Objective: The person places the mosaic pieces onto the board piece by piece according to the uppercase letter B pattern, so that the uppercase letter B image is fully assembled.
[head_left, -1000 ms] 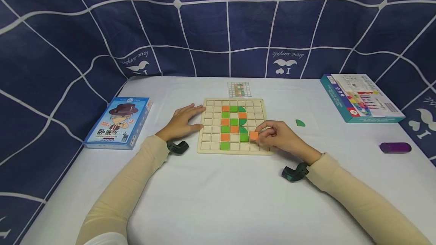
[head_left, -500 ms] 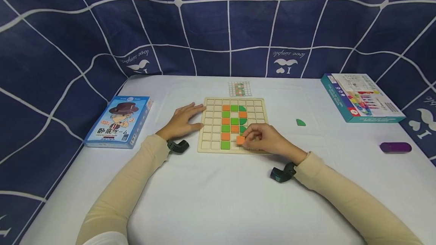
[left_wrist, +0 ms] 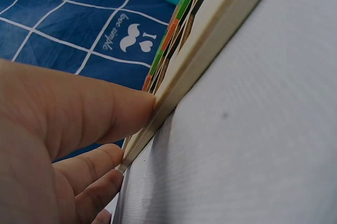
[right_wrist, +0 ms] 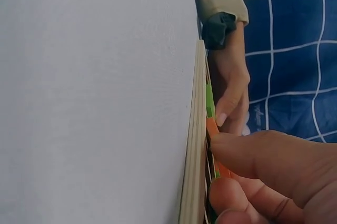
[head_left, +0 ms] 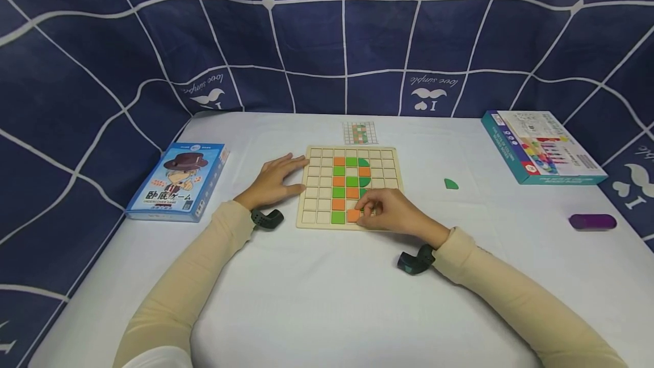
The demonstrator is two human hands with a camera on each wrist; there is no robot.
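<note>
A wooden grid board (head_left: 314,217) lies mid-table, with orange and green square tiles and dark green quarter-round tiles in its cells. Thumb and fingers of my right hand (head_left: 395,212) hold an orange square tile (head_left: 353,216) by its right side, low over the front row. Just left of it sits a green tile (head_left: 338,218). My right hand hides the board's lower right part. In the left wrist view, my left thumb (left_wrist: 126,111) touches the board's edge (left_wrist: 181,84). My left hand (head_left: 271,183) rests on the table with fingers extended against the board's left side.
Behind the board lies a patterned card (head_left: 360,133). One loose dark green quarter-round tile (head_left: 451,184) is to the right. A blue game box (head_left: 176,183) stands left, a teal box (head_left: 546,149) right, near a purple oblong object (head_left: 592,221).
My right hand has carried the orange square tile leftward and toward me, from the board's right part down to the front row beside the green tile. My left hand stays put.
</note>
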